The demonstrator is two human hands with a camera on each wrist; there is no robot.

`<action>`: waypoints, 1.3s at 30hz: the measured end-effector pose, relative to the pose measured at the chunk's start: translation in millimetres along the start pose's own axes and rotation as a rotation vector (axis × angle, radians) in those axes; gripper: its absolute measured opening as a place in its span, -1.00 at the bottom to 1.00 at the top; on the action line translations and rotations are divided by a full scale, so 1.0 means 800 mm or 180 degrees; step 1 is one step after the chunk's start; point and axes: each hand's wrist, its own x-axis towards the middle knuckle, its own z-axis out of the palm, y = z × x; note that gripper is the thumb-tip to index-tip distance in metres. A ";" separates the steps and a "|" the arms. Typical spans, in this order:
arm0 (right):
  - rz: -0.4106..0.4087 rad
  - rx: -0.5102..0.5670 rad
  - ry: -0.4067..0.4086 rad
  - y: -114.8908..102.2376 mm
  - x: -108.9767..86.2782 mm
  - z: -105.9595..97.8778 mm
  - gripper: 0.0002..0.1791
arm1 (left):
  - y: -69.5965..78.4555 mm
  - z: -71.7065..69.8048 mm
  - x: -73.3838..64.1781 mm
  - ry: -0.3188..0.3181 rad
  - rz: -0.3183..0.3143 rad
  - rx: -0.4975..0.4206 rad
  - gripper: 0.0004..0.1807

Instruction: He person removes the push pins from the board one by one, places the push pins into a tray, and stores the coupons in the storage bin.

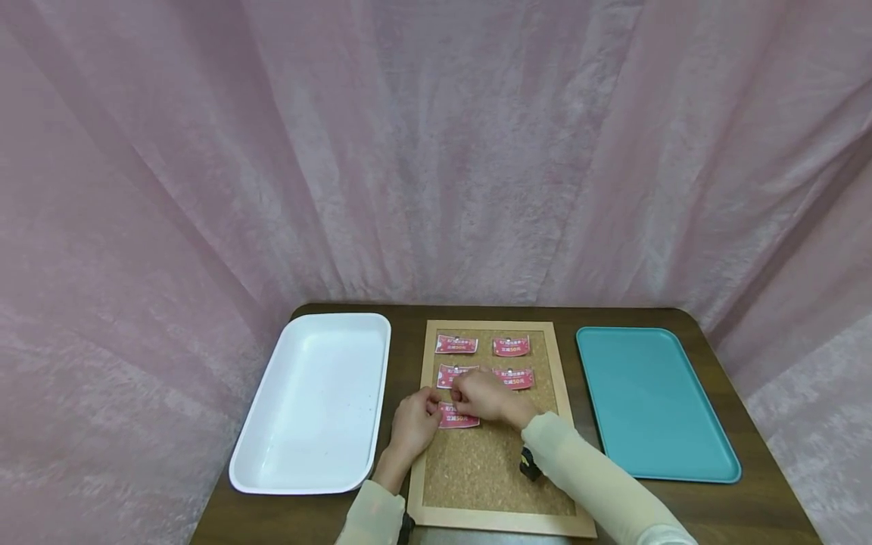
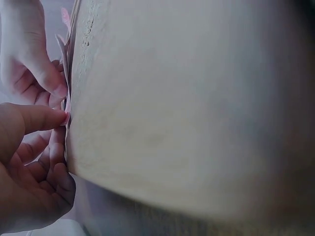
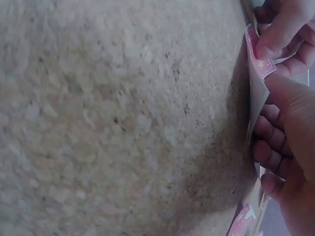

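A pink-and-white paper coupon lies lowest in the left column on a wood-framed corkboard. My left hand pinches its left end between thumb and fingers. My right hand, fingers curled, grips near the coupon's upper edge; whether a pin sits under those fingers is hidden. In the right wrist view the coupon is bent and stands partly off the cork. Just above are two more coupons, the left one and the right one, the latter partly behind my right hand.
Two further coupons, one at left and one at right, hang at the board's top, with small clips or pins on their upper edges. A white tray stands left of the board, a teal tray right. Pink curtains surround the brown table.
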 end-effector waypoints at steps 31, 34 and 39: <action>-0.0603 -0.1128 0.0022 -0.022 0.009 -0.006 -0.79 | -0.006 0.005 0.002 0.0102 0.0003 0.0003 -0.85; -0.0630 -0.1095 -0.0054 -0.021 0.011 -0.005 -0.79 | -0.006 0.005 0.001 0.0108 0.0006 0.0001 -0.85; -0.0545 -0.0742 -0.0233 -0.016 0.014 -0.008 -0.81 | -0.005 0.005 0.002 0.0115 -0.0037 -0.0036 -0.85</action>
